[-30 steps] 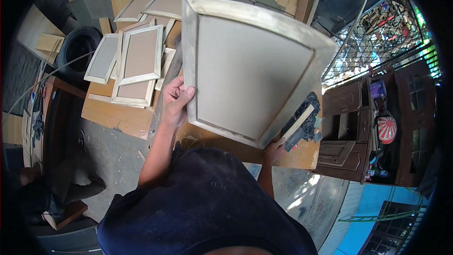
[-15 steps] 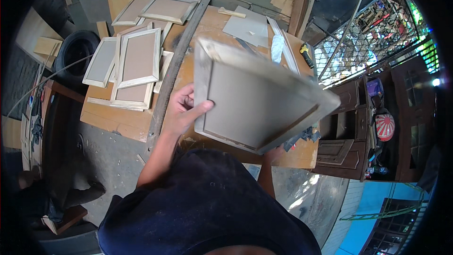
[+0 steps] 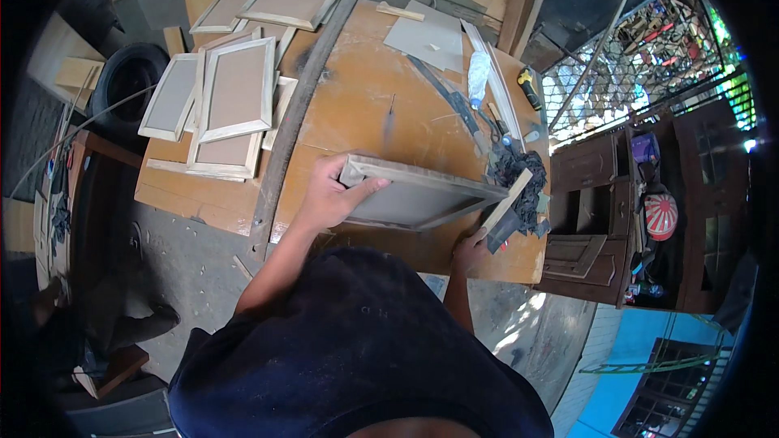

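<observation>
Pale wooden rectangular frame with grey panel (image 3: 410, 203) sits tilted above the orange-brown wooden surface (image 3: 357, 81), at 3 o'clock from the left hand (image 3: 326, 196), its longest visible edge running just past 3 o'clock. Left hand pinches the near end, thumb on the panel side; right hand (image 3: 468, 251) sits between 4 and 5 o'clock of the frame (fingers obscured, grip and contact cannot be told).

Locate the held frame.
Just right of centre in the head view, the held frame slants over the table, with the left hand gripping its left end.
</observation>
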`<state>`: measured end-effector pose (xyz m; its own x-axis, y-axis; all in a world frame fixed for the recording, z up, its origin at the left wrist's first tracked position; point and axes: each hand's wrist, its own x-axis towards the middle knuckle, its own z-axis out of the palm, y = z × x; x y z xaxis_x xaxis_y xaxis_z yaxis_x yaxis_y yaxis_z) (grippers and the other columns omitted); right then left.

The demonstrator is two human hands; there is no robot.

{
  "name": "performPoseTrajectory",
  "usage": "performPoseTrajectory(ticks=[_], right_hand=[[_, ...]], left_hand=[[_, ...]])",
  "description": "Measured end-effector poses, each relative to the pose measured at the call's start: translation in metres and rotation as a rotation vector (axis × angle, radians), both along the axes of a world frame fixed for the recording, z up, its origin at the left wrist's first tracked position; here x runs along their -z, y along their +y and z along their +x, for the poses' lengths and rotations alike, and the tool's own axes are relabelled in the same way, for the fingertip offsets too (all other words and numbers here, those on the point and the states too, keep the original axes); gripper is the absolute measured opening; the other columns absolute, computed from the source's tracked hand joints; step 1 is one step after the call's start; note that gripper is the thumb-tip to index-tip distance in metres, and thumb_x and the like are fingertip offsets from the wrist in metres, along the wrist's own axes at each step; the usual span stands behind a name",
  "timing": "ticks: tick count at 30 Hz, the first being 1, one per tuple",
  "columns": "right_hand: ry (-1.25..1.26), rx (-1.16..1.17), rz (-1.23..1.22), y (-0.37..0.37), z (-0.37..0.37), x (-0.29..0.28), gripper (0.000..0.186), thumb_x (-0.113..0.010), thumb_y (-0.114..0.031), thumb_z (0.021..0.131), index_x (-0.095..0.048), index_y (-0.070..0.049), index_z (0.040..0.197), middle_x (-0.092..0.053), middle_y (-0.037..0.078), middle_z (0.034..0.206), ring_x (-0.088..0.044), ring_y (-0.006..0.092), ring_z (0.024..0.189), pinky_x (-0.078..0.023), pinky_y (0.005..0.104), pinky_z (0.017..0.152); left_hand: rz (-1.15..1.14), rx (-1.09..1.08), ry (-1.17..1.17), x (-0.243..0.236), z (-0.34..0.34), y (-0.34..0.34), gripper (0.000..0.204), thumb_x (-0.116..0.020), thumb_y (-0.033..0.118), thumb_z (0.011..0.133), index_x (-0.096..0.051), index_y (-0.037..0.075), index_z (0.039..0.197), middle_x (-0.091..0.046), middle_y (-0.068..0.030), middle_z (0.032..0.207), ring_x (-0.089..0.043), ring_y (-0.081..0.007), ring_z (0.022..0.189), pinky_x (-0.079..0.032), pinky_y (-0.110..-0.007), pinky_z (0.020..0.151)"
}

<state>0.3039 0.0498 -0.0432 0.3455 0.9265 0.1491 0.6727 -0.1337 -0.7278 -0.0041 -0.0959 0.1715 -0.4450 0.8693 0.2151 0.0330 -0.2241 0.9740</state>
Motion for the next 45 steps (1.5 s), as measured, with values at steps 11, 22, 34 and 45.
performPoseTrajectory(ticks=[11, 22, 34, 45], right_hand=[[0.021, 0.002, -0.061, 0.014, 0.022, 0.037, 0.060, -0.039, -0.047, 0.102, -0.064, 0.007, 0.106, -0.066, 0.026, 0.078, -0.062, 0.0416, 0.071, -0.048, 0.0483, 0.069], [0.025, -0.033, 0.090, 0.006, 0.006, 0.018, 0.060, -0.040, -0.045, 0.103, -0.064, 0.008, 0.089, -0.064, 0.023, 0.072, -0.059, 0.0388, 0.065, -0.046, 0.0477, 0.065], [-0.014, 0.013, 0.001, 0.008, 0.008, 0.020, 0.061, -0.040, -0.046, 0.102, -0.066, 0.008, 0.091, -0.065, 0.023, 0.073, -0.059, 0.0388, 0.065, -0.046, 0.0470, 0.066], [-0.072, 0.006, 0.032, 0.003, 0.001, 0.006, 0.060, -0.040, -0.046, 0.102, -0.068, 0.006, 0.105, -0.068, 0.026, 0.083, -0.064, 0.0412, 0.076, -0.049, 0.0467, 0.072]], left_hand=[[-0.030, -0.121, 0.039, 0.014, -0.001, 0.007, 0.020, -0.077, 0.006, 0.082, -0.069, -0.003, 0.098, -0.072, -0.0064, 0.086, -0.065, -0.0100, 0.078, -0.052, -0.026, 0.072], [-0.035, -0.180, 0.073, 0.038, 0.005, 0.006, 0.021, -0.077, 0.005, 0.081, -0.072, -0.003, 0.100, -0.074, -0.0091, 0.086, -0.068, -0.0119, 0.079, -0.053, -0.027, 0.074], [-0.048, 0.012, 0.140, 0.014, -0.002, -0.001, 0.032, -0.084, 0.005, 0.074, -0.073, 0.000, 0.104, -0.074, -0.0124, 0.104, -0.070, -0.0173, 0.096, -0.053, -0.029, 0.086], [-0.017, -0.226, 0.346, -0.007, 0.001, 0.000, 0.022, -0.084, 0.010, 0.075, -0.075, 0.001, 0.093, -0.075, -0.0103, 0.092, -0.071, -0.0162, 0.084, -0.055, -0.027, 0.078]])
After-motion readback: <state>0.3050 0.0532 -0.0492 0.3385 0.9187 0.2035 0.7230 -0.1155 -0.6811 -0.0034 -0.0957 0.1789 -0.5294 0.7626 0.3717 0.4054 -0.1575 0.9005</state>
